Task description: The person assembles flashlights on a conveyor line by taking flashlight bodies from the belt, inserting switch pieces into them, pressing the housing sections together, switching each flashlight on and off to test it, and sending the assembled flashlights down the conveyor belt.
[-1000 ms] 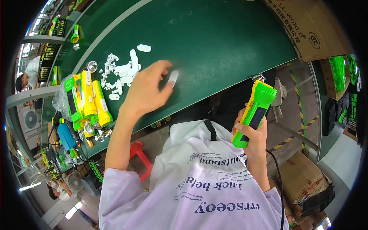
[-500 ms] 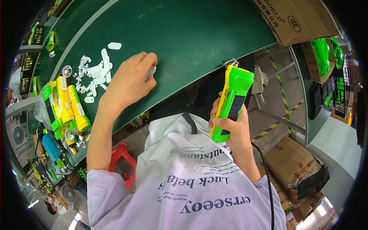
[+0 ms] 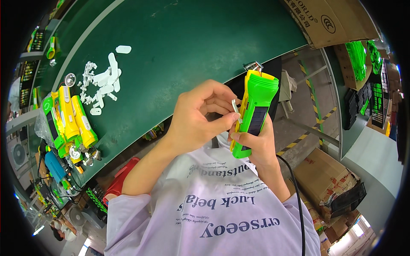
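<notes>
Left hand (image 3: 198, 116) pinches a white piece (image 3: 234, 106) beside the flashlight (image 3: 257, 112), which the right hand (image 3: 261, 140) grasps beyond the table (image 3: 192, 51); from where I stand, a slack pinch could drop the piece.

Shirt (image 3: 213, 200): one, loose, white shading to pale lilac, creased. Front print (image 3: 239, 230): dark lettering, large serif lines alternating with small script. Left sleeve (image 3: 130, 217), right sleeve (image 3: 309, 222): short, plain, wide-cut. Dark strip (image 3: 215, 143) near hem, partly hidden, possibly drawstring or strap. Cable (image 3: 294, 179): thin, black, crossing right sleeve. Left hand (image 3: 198, 119), right hand (image 3: 260, 145): bare.
</notes>
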Demonstrator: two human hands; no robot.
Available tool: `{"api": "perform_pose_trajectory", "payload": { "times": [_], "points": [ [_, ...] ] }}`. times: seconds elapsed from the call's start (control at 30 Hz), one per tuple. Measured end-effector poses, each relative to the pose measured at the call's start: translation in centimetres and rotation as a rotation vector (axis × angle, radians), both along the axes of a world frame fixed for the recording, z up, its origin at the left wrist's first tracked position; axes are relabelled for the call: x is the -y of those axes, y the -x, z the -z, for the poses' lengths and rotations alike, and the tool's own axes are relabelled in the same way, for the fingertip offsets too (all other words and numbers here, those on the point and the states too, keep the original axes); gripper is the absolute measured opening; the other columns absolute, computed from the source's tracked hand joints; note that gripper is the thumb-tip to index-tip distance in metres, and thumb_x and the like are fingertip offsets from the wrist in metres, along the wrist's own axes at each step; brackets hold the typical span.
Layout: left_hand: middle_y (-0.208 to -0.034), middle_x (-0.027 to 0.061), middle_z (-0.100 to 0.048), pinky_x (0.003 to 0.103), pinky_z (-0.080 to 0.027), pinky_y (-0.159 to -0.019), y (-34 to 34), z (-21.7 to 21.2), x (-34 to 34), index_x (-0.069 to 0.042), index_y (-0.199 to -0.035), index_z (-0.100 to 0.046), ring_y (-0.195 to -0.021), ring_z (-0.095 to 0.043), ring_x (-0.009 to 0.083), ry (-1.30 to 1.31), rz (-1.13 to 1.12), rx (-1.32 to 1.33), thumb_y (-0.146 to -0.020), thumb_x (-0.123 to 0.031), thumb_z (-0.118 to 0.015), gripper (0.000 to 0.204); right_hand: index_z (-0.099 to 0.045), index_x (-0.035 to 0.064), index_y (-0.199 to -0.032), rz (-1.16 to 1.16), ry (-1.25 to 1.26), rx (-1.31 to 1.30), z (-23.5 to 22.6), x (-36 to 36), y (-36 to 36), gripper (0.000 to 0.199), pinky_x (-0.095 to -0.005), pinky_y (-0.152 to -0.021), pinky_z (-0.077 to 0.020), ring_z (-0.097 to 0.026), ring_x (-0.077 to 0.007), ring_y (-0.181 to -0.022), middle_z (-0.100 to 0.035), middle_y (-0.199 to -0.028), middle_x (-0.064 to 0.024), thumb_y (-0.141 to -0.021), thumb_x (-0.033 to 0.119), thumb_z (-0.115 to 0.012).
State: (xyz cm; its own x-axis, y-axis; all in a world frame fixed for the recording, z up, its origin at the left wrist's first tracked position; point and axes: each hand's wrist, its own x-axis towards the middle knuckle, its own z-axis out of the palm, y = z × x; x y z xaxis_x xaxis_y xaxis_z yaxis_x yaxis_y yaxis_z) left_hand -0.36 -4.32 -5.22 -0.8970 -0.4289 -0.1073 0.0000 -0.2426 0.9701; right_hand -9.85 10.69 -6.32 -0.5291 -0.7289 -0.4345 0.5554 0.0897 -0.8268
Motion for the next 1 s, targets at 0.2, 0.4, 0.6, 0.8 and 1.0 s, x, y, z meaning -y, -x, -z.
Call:
{"api": "perform_pose_trajectory", "payload": {
  "times": [0.2,0.4,0.6,0.8,1.0],
  "points": [
    [-0.1,0.0129,-0.068,0.026,-0.057,-0.077,0.2,-0.5,-0.1,0.006,-0.108,-0.058,-0.088,-0.07,0.0163,0.094,0.01,0.048,-0.082,0.009,-0.067,0.028,-0.051,-0.0014,-0.112,0.018,0.012,-0.015,0.3,0.4,-0.3,0.051,-0.031,-0.057,-0.054,-0.064,-0.0189,-0.065,-0.062,-0.08,-0.0091,-0.063,-0.007,-0.065],
    [-0.1,0.016,-0.072,0.026,-0.056,-0.081,0.3,-1.4,-2.7,0.008,-0.119,-0.063,-0.09,-0.072,0.0179,0.205,-0.154,0.13,-0.083,0.009,-0.065,0.035,-0.047,0.0025,-0.12,0.032,0.038,0.043,0.3,0.2,-0.4,0.059,-0.0259,-0.061,-0.0505,-0.06,-0.0115,-0.072,-0.058,-0.089,-0.0043,-0.065,-0.011,-0.062],
    [-0.094,0.0125,-0.075,0.025,-0.056,-0.076,0.5,-1.8,-3.4,0.003,-0.111,-0.07,-0.084,-0.072,0.0154,0.313,-0.197,0.225,-0.086,0.001,-0.065,0.026,-0.047,0.0022,-0.117,0.057,0.011,-0.046,0.4,0.3,-0.3,0.057,-0.0245,-0.06,-0.0496,-0.06,-0.0105,-0.068,-0.058,-0.084,-0.0035,-0.063,-0.011,-0.061],
    [-0.087,0.0112,-0.074,0.024,-0.055,-0.068,0.5,-1.6,-3.0,0.002,-0.106,-0.072,-0.073,-0.069,0.0123,0.353,-0.172,0.227,-0.086,0.001,-0.065,0.022,-0.049,0.002,-0.112,0.049,0.029,-0.071,0.8,0.1,-0.1,0.053,-0.0246,-0.061,-0.0495,-0.059,-0.0098,-0.067,-0.058,-0.081,-0.0029,-0.062,-0.01,-0.063],
    [-0.088,0.012,-0.071,0.024,-0.053,-0.06,0.8,-0.8,-3.3,0.004,-0.102,-0.072,-0.066,-0.065,0.012,0.291,-0.222,0.072,-0.085,0.0,-0.066,0.018,-0.05,0.0014,-0.111,-0.006,0.045,-0.055,0.4,0.1,0.0,0.052,-0.0244,-0.062,-0.0498,-0.059,-0.0097,-0.067,-0.059,-0.082,-0.0026,-0.062,-0.01,-0.065]
  ]
}}
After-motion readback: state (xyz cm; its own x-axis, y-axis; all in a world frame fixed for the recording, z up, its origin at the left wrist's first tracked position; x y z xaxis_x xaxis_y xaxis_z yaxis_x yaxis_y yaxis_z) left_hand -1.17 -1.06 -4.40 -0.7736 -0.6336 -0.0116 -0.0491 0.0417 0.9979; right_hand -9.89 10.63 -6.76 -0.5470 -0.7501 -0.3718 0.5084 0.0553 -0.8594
